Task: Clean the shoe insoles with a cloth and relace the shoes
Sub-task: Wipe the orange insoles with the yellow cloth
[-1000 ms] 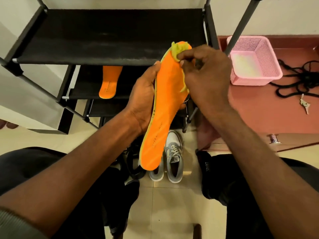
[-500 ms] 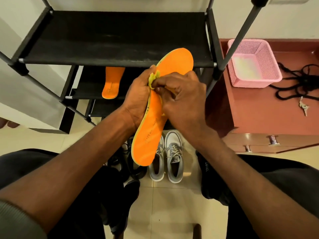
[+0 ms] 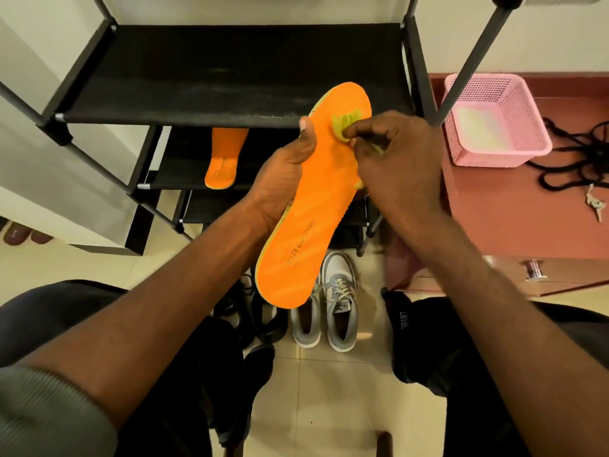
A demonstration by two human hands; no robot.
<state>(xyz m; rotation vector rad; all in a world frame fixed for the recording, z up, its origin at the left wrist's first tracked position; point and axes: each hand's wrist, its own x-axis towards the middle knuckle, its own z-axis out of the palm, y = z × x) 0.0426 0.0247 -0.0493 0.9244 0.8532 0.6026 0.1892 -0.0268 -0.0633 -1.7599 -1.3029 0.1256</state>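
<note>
A: Finger status?

B: Right hand (image 3: 400, 159) fingers pinch a small yellow-green cloth (image 3: 344, 127), pressed against the toe area of the long orange foam insole (image 3: 316, 206). Left hand (image 3: 285, 173) grips that insole along its left edge, thumb on its face.

A: Insole location?

B: Held tilted, in front of the black fabric shoe rack (image 3: 230, 74). A second orange insole (image 3: 224, 156) lies on a lower shelf. Grey-and-white laced sneakers (image 3: 324, 308) stand on the tiled floor below. A pink plastic mesh basket (image 3: 494, 120) and loose black laces (image 3: 576, 153) rest on the reddish cabinet at right.
</note>
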